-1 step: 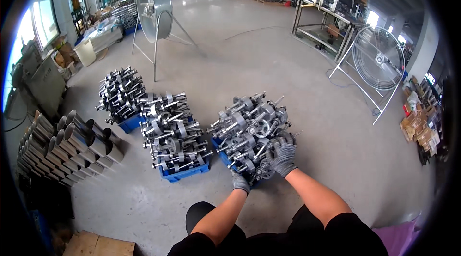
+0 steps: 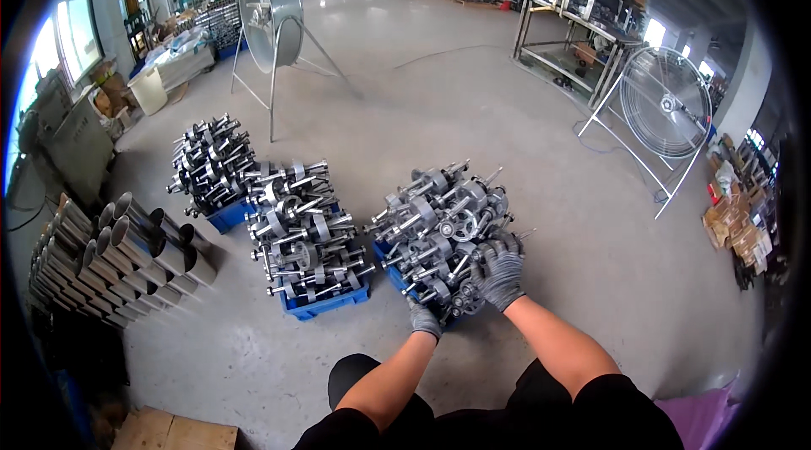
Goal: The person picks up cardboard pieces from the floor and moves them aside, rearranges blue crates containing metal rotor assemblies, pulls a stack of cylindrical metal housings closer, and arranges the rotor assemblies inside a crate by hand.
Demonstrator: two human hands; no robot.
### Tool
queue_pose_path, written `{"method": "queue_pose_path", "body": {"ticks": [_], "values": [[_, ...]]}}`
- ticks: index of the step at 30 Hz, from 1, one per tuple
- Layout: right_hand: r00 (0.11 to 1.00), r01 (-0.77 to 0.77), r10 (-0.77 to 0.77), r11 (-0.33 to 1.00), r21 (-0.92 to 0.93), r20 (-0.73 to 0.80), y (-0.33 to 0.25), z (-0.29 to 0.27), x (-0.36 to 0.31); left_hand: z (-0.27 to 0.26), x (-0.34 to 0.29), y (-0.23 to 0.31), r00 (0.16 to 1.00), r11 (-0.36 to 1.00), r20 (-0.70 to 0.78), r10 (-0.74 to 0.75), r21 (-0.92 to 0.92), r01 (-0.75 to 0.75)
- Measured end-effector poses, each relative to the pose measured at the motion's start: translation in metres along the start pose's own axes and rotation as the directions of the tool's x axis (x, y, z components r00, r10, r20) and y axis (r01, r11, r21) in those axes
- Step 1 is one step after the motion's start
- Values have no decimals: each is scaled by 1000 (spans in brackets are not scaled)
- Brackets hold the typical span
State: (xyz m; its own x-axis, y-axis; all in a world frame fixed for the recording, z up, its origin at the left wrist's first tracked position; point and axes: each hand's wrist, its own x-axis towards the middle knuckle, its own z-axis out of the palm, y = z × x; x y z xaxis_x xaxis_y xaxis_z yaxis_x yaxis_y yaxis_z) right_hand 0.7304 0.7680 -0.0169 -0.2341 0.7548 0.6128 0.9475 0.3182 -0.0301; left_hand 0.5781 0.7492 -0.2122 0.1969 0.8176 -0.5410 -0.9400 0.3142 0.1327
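Observation:
A blue plastic crate (image 2: 394, 278) stands on the floor before me, heaped high with grey metal shaft parts (image 2: 435, 226) that carry wheels and hubs. At its near corner my left hand (image 2: 424, 320), in a grey knitted glove, is closed at the crate's rim; its fingertips are partly hidden by the parts. My right hand (image 2: 502, 274), gloved the same way, lies against the right side of the heap with its fingers curled over a shaft part. Just to the left, a second blue crate (image 2: 325, 307) holds a similar heap.
Behind it stands a third loaded blue crate (image 2: 230, 218). Metal tubes (image 2: 127, 256) are stacked at the left. A drum fan (image 2: 272, 19) stands far left, a caged fan (image 2: 667, 104) at the right near a metal-framed bench (image 2: 566, 53). Flat cardboard (image 2: 173, 431) lies near left.

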Motion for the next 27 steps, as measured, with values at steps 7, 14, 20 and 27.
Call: {"method": "queue_pose_path", "body": {"ticks": [7, 14, 20, 27], "values": [[999, 45, -45, 999, -6, -30, -7, 1, 7, 0, 5, 8, 977, 998, -211, 22, 59, -10], [999, 32, -32, 999, 5, -13, 2, -2, 3, 12, -3, 4, 962, 994, -252, 108, 62, -96], [743, -405, 595, 765, 501, -308, 7, 30, -32, -37, 23, 8, 845, 809, -233, 482, 488, -327], [601, -560, 786, 287, 777, 143, 41, 101, -114, -45, 18, -3, 731, 600, -119, 672, 666, -443]]}}
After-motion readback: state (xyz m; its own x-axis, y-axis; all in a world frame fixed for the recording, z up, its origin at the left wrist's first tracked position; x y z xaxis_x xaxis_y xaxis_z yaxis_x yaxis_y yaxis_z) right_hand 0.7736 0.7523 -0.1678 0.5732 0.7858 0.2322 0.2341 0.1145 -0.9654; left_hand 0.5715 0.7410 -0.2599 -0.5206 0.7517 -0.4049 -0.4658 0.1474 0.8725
